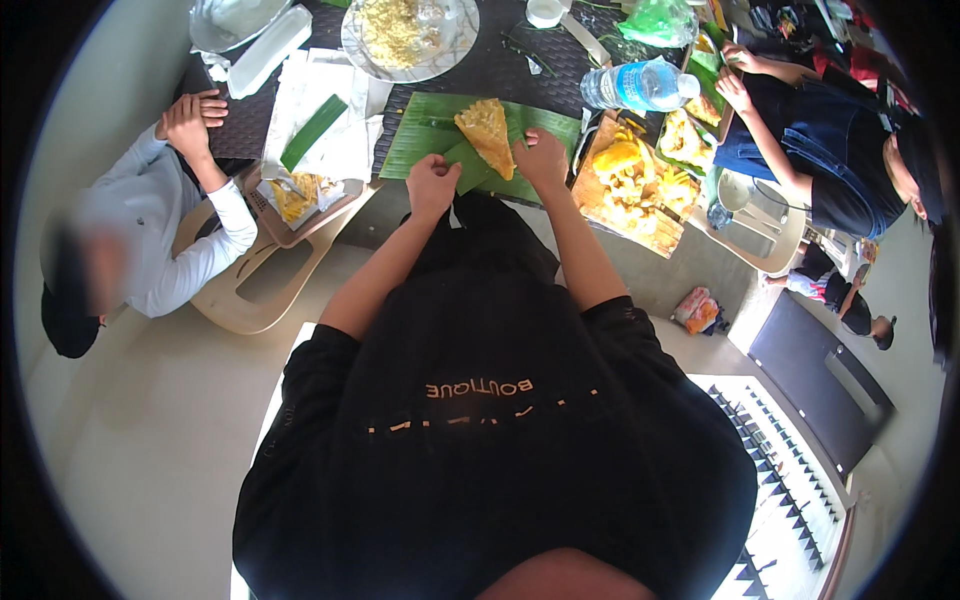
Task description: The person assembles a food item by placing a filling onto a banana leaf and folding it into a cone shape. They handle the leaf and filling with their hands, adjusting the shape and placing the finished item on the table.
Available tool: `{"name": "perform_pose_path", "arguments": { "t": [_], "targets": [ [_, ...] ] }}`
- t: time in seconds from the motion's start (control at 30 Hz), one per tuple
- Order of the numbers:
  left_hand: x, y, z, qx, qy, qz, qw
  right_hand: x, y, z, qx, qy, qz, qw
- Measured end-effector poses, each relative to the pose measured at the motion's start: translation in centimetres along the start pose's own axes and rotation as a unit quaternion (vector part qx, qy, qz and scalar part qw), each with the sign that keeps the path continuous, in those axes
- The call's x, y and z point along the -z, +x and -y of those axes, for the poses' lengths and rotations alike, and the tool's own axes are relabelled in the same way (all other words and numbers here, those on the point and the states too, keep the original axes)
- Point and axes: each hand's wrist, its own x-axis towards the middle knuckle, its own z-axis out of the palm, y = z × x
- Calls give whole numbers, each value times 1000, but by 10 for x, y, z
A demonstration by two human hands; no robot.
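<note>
Head cam: my left hand [432, 183] is curled and pinching the near edge of the banana leaf [425, 125] on the dark table [500, 70]. My right hand [541, 157] presses the yellow wedge [486, 130] lying mid-leaf, fingers closed against it. A water bottle [640, 86] lies just right.

Beyond our hands we see a water bottle [638, 86], a plate of rice [408, 36] and a tray of yellow food [636, 180].

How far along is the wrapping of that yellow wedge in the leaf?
Done: the wedge lies on the leaf. In hand: the left hand folds up the near leaf edge, the right hand steadies the wedge. Left: most of the wedge is uncovered.
</note>
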Motion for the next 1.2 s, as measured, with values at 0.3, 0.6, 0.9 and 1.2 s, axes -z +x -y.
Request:
{"name": "perform_pose_path", "arguments": {
  "t": [0.3, 0.6, 0.9, 1.2],
  "targets": [
    [-9, -16, -20, -12, -19, -80, 997, 2, 1, -10, 58, 116, 43, 991],
    [-36, -22, -51, -78, 73, -162, 981, -2, 7, -8, 110, 214, 112, 964],
    [-47, -22, -46, 7, -165, -72, 984, 5, 4, -7, 140, 239, 101, 955],
    [-46, -33, -45, -132, 60, -100, 984, -2, 7, -28, 229, 225, 88, 943]
  ]
}}
